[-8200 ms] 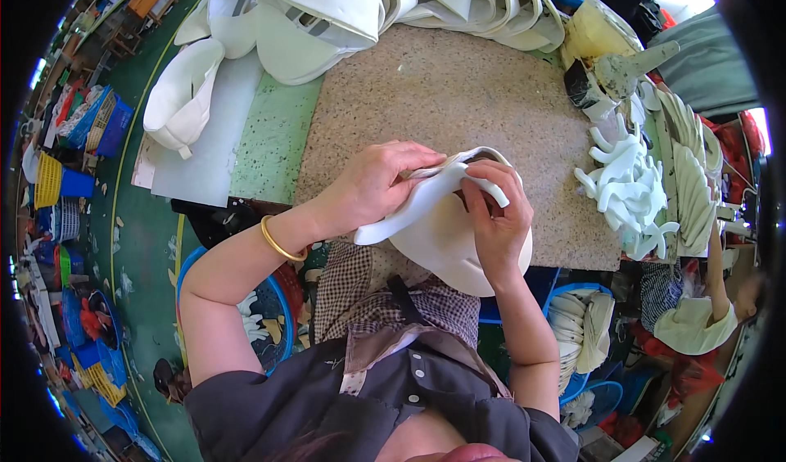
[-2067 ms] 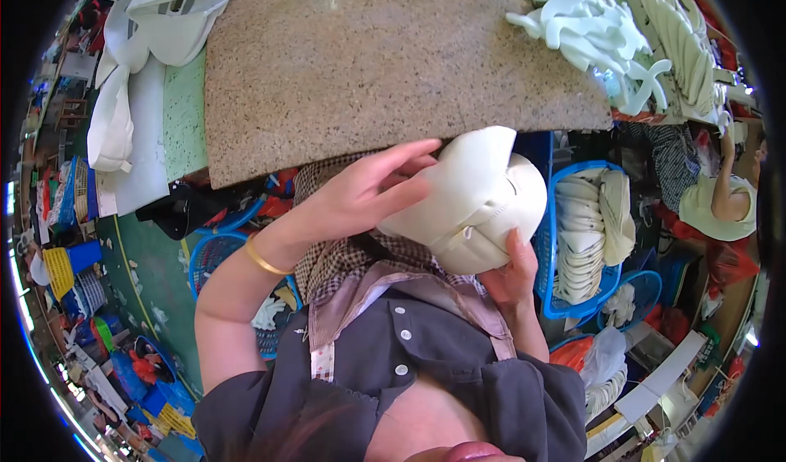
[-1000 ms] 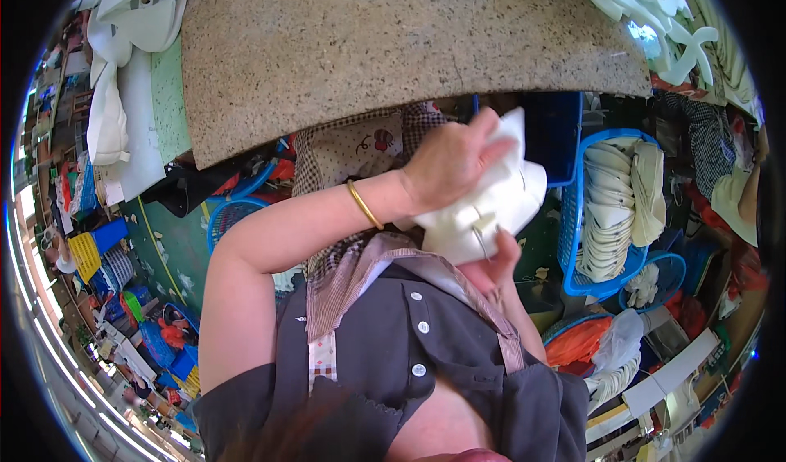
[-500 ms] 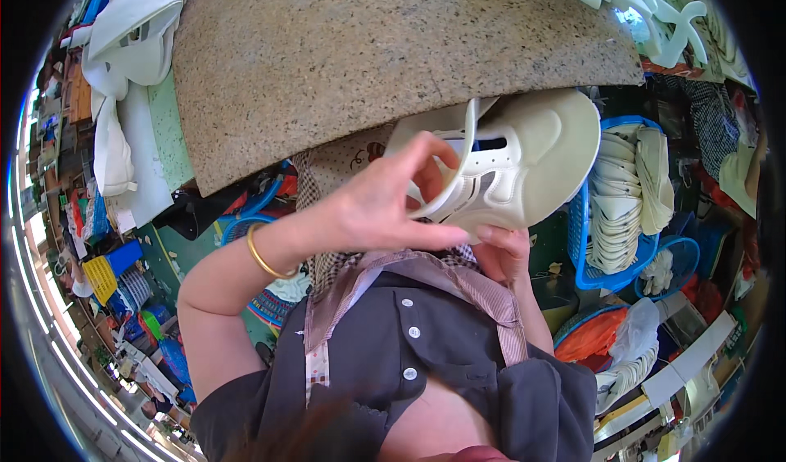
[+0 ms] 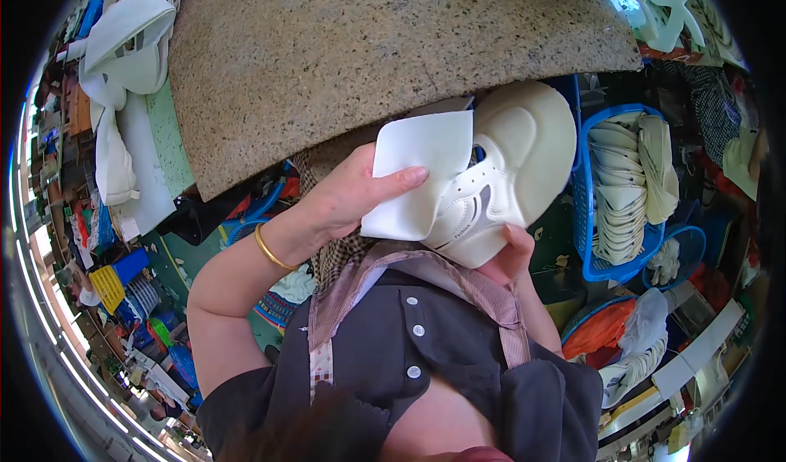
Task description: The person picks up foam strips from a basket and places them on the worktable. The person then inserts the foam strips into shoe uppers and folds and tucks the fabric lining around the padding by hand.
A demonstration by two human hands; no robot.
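Observation:
In front of my apron, just below the edge of the stone-topped table, I hold a cream-white shoe upper point(image 5: 536, 139) with stitched seams and a row of small eyelet holes. My left hand point(image 5: 352, 188) grips its smooth white flap point(image 5: 430, 147), thumb lying on the face and fingers hidden behind. At the upper's lower edge, my right hand point(image 5: 508, 257) pinches it, with the thumb showing and most fingers out of sight underneath.
The speckled stone tabletop point(image 5: 393, 45) reaches close to my hands. On the right, a blue basket point(image 5: 585, 233) holds stacked shoe uppers point(image 5: 618, 208). More white pieces point(image 5: 131, 45) hang at the table's left side, and pale cut pieces point(image 5: 655, 12) lie at its far right.
My left hand has shifted its hold, and the white flap now lies flattened toward me under the thumb. The upper has turned slightly and moved a little left.

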